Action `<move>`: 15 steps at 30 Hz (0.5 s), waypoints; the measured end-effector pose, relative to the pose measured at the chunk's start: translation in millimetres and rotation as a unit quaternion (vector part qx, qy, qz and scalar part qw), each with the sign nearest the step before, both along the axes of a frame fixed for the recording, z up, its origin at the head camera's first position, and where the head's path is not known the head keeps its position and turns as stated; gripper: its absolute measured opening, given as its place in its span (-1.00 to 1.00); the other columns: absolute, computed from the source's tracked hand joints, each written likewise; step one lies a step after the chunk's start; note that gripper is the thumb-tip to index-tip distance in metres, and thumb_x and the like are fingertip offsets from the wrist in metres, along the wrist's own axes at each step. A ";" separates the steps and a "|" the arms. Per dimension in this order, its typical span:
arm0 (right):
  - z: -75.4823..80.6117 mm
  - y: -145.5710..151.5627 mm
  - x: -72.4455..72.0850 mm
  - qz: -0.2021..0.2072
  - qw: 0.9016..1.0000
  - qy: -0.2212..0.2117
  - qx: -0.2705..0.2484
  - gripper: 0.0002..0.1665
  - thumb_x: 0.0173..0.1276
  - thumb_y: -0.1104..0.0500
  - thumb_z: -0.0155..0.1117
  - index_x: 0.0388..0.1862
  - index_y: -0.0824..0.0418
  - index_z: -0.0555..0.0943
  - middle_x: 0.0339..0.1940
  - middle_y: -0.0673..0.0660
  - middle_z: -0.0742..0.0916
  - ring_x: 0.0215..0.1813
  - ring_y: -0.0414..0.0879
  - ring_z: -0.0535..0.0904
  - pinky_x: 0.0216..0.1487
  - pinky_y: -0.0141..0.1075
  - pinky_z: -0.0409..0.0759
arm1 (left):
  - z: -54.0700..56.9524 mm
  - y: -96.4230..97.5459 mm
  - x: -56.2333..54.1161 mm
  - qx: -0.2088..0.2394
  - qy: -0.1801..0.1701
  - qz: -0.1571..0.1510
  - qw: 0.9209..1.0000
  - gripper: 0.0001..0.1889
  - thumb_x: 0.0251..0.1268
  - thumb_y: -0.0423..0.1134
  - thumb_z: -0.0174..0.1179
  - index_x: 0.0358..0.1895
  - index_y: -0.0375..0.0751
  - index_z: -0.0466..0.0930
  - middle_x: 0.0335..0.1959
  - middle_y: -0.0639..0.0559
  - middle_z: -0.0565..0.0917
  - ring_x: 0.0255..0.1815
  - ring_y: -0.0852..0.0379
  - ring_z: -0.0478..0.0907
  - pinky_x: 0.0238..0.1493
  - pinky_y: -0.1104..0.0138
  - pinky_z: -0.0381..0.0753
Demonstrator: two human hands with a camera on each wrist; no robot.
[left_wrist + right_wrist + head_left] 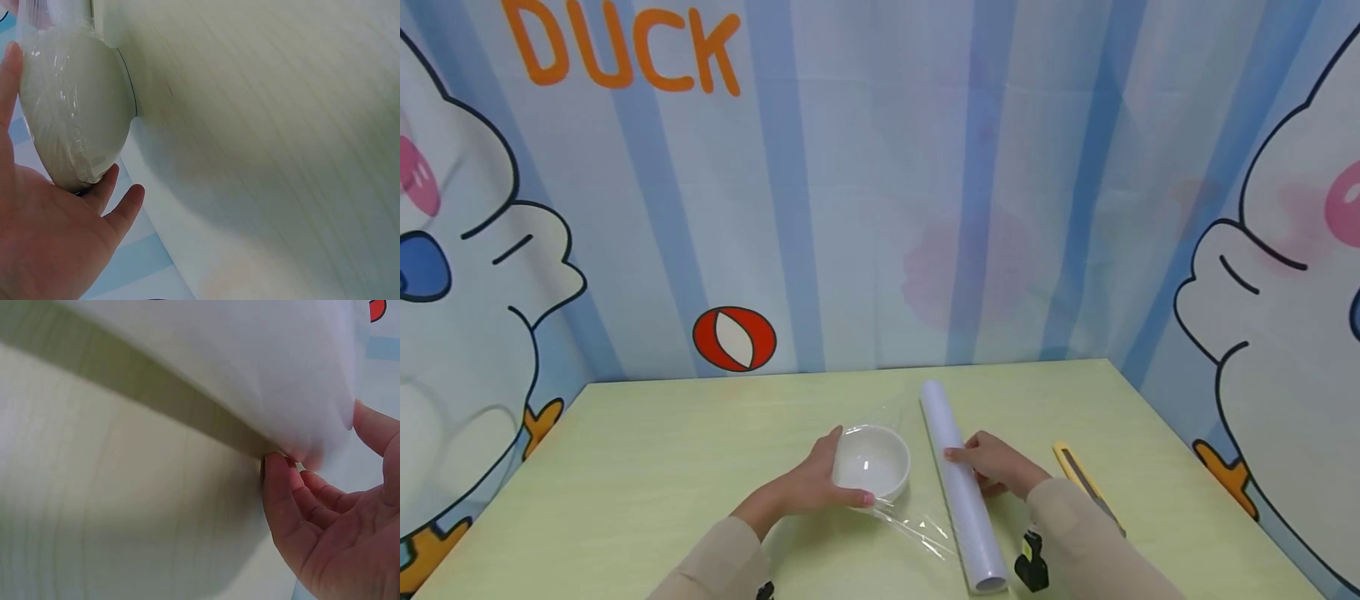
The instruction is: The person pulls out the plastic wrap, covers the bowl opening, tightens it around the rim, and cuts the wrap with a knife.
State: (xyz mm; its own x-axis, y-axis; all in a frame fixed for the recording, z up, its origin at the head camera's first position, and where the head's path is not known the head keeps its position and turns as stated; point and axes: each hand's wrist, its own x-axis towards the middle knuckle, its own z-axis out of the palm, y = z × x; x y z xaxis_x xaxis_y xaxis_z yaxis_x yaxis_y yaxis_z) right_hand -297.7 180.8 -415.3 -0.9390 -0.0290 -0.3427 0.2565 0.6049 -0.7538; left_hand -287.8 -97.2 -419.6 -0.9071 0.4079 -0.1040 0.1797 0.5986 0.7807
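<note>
Currently, the left hand (808, 483) holds a white bowl (872, 462) at its left side, thumb at the side toward the desk's near edge and the other fingers round toward the far edge. The bowl's mouth faces up, and it sits about midway between the left and right edges of the desk (700, 450). Clear film (917, 533) clings to the bowl's outer side, as the left wrist view shows, and a creased stretch of it reaches toward the roll at the bowl's right.

Just beside the bowl, the right hand (1003, 467) grips a long whitish roll (958, 483), its thumb on top and its fingers bent at the right side. The roll points lengthwise from near the far edge toward the near one, slightly slanted; whether its whole length touches the desk cannot be told.

Nearer the right edge lies a yellow cutter (1080, 475), partly hidden by the right sleeve (1090, 542). Beyond the far edge hangs a blue-striped backdrop (880, 208) bearing orange letters reading DUCK.
</note>
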 end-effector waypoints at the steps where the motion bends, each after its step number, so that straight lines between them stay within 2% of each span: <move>1: -1.0 0.5 0.2 0.000 1.000 -0.001 -0.004 -0.41 0.24 -0.15 0.19 -0.07 0.33 0.36 -0.25 0.20 0.53 -0.27 0.00 0.50 -0.29 -0.17 0.59 | -0.4 0.2 -0.4 0.002 0.001 0.000 1.000 0.24 -0.20 0.13 0.41 0.43 -0.34 -0.24 0.38 -0.27 0.03 0.26 -0.13 0.18 0.27 -0.12 0.20; 4: -2.1 1.8 2.0 0.003 1.000 0.000 -0.021 -0.44 0.26 -0.13 0.17 -0.10 0.33 0.37 -0.27 0.20 0.54 -0.28 0.00 0.50 -0.31 -0.18 0.58 | -1.1 0.8 -0.9 0.007 0.001 0.000 1.000 0.23 -0.21 0.13 0.42 0.43 -0.34 -0.22 0.37 -0.26 0.06 0.24 -0.13 0.19 0.25 -0.11 0.22; 11: -1.7 5.0 7.6 0.021 1.000 0.015 -0.007 -0.42 0.29 -0.15 0.12 -0.07 0.35 0.39 -0.28 0.17 0.54 -0.28 -0.04 0.49 -0.30 -0.23 0.54 | -1.4 2.4 -1.1 0.008 -0.001 0.001 1.000 0.22 -0.21 0.13 0.42 0.42 -0.33 -0.19 0.34 -0.24 0.10 0.22 -0.12 0.21 0.24 -0.11 0.25; 15: 3.1 18.1 13.3 0.035 0.998 0.049 0.013 -0.51 0.37 -0.08 0.04 -0.04 0.34 0.42 -0.21 0.18 0.57 -0.25 -0.05 0.51 -0.24 -0.22 0.50 | -1.5 3.4 -0.1 0.005 -0.002 0.002 1.000 0.21 -0.21 0.12 0.42 0.42 -0.32 -0.19 0.33 -0.24 0.11 0.22 -0.12 0.21 0.23 -0.11 0.26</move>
State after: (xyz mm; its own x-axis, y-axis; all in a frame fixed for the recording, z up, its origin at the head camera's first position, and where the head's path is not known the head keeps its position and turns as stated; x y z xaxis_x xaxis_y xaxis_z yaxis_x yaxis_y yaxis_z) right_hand -284.3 198.9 -412.3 -0.9638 -0.0881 -0.2515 0.1392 0.6382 -0.7572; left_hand -288.0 -93.8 -421.0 -0.9081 0.4058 -0.1034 0.1743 0.5906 0.7879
